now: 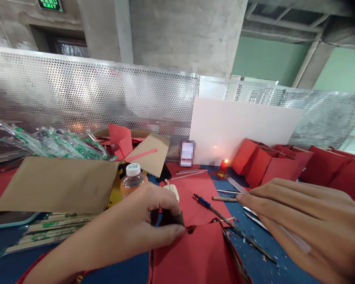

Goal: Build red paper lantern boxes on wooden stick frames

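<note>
My left hand (156, 215) is closed, with thumb and fingertips pinching the top edge of a red paper box-like piece (192, 256) with dark brown edges. A small dark spot shows on that edge by my thumb. My right hand (304, 221) is closed around a translucent glue stick (237, 184). The stick's far tip points toward a lit red candle (223, 168) and sits just short of it. Below lie a short wooden stick (225, 199) and a long dark stick (239, 232) with blue wrapping near one end.
Several red paper boxes (263, 163) stand at the right. A bottle (133, 179), cardboard (59, 183) and wrapped chopsticks (56, 228) lie left. A phone (187, 154) leans at the back beside a white board (239, 126). Shiny blades (256, 219) lie under my right hand.
</note>
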Demonstrator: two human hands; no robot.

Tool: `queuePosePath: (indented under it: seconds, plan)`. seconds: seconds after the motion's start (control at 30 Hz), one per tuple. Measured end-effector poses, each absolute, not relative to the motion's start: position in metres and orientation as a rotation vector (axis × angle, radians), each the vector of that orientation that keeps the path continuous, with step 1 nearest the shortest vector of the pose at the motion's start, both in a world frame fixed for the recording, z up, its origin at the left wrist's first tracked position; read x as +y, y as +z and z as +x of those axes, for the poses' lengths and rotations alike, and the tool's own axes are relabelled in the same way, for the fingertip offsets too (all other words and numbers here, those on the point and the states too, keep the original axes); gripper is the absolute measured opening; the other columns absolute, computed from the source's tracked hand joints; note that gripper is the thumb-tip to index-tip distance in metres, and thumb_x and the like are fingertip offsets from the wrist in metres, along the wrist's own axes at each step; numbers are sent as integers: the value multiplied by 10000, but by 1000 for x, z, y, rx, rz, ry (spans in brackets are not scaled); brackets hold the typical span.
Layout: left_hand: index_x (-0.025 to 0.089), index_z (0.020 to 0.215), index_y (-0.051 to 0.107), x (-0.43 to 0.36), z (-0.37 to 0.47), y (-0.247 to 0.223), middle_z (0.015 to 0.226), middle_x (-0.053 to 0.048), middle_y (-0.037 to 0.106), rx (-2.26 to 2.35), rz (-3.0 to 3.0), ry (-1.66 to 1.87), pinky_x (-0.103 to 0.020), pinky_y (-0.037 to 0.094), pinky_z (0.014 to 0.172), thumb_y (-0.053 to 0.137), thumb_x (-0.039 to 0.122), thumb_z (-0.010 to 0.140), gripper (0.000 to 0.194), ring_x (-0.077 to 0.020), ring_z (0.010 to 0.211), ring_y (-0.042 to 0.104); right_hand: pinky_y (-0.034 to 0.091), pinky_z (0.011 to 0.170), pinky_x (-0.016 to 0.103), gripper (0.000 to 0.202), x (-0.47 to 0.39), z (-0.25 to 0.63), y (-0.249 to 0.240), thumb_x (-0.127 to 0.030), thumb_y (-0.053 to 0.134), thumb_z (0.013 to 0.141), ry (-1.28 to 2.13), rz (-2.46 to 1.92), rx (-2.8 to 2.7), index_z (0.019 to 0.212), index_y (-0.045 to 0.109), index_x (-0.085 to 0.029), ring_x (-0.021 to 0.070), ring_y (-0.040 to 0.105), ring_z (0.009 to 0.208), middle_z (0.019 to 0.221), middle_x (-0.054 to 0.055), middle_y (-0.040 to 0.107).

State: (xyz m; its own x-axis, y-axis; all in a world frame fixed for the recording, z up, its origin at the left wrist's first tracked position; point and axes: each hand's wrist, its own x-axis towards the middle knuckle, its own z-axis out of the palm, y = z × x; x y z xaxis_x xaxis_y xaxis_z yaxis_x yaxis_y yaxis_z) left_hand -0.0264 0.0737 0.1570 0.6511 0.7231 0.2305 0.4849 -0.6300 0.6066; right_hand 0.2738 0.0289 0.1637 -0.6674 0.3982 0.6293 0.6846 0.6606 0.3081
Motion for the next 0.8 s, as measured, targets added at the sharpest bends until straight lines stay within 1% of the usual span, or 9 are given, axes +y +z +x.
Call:
queuePosePath:
  seconds: [0.07, 0.13, 0.2, 0.27, 0.4, 0.47, 0.6, 0.73, 0.8]
  plan:
    - [184, 701, 656, 74, -26, 157, 637, 57, 587, 939, 2368, 644, -189, 352, 544, 650, 148, 817, 121, -79, 592, 494, 573, 767, 402, 328, 30, 270, 165, -117, 489, 961, -734, -855, -2365, 1238, 606, -247, 257, 711, 927, 1068, 41, 745]
    - [186, 704, 657, 74, -26, 157, 638, 57, 589, 933, 2366, 657, -186, 349, 538, 649, 141, 812, 117, -79, 590, 488, 575, 750, 388, 329, 31, 268, 167, -112, 489, 967, -713, -879, -2362, 1243, 601, -252, 248, 716, 916, 1064, 37, 745]
    - [190, 706, 663, 73, -26, 158, 635, 59, 589, 932, 2365, 673, -183, 342, 527, 649, 133, 808, 117, -76, 581, 480, 576, 729, 375, 358, 31, 266, 168, -88, 481, 957, -693, -881, -2357, 1250, 598, -257, 246, 723, 912, 1067, 35, 748]
    - [194, 704, 667, 73, -26, 158, 624, 64, 584, 944, 2371, 672, -181, 333, 518, 651, 128, 807, 123, -72, 570, 466, 568, 669, 363, 369, 32, 266, 169, -80, 480, 944, -687, -897, -2346, 1243, 607, -256, 253, 729, 877, 1045, 41, 756]
    - [190, 668, 628, 74, -27, 160, 590, 70, 558, 986, 2363, 655, -179, 322, 498, 643, 162, 835, 170, -70, 546, 442, 548, 586, 350, 362, 34, 268, 168, -99, 449, 932, -686, -976, -2298, 1194, 650, -249, 258, 732, 809, 1019, 54, 764]
    - [191, 663, 610, 74, -28, 161, 579, 74, 539, 1021, 2376, 666, -182, 310, 480, 640, 178, 845, 184, -70, 532, 428, 554, 580, 342, 364, 37, 269, 167, -98, 432, 931, -662, -978, -2315, 1176, 659, -242, 250, 735, 809, 1030, 57, 765]
    - [201, 685, 619, 74, -30, 161, 573, 77, 547, 1111, 2442, 683, -185, 318, 486, 617, 192, 865, 180, -72, 528, 450, 585, 659, 356, 357, 41, 268, 165, -94, 398, 964, -631, -995, -2377, 1168, 656, -231, 240, 738, 856, 1046, 55, 764]
    - [206, 736, 649, 75, -27, 160, 613, 57, 585, 1202, 2442, 709, -187, 336, 479, 568, 231, 892, 177, -88, 549, 496, 572, 624, 337, 324, 41, 261, 163, -161, 388, 1015, -577, -1032, -2446, 1198, 647, -228, 236, 734, 872, 1073, 69, 757]
    - [201, 745, 647, 74, -26, 159, 642, 37, 608, 1249, 2430, 737, -193, 343, 472, 543, 231, 883, 175, -103, 567, 518, 569, 633, 336, 294, 42, 259, 162, -208, 403, 1035, -521, -1048, -2451, 1192, 649, -246, 226, 732, 853, 1059, 51, 757]
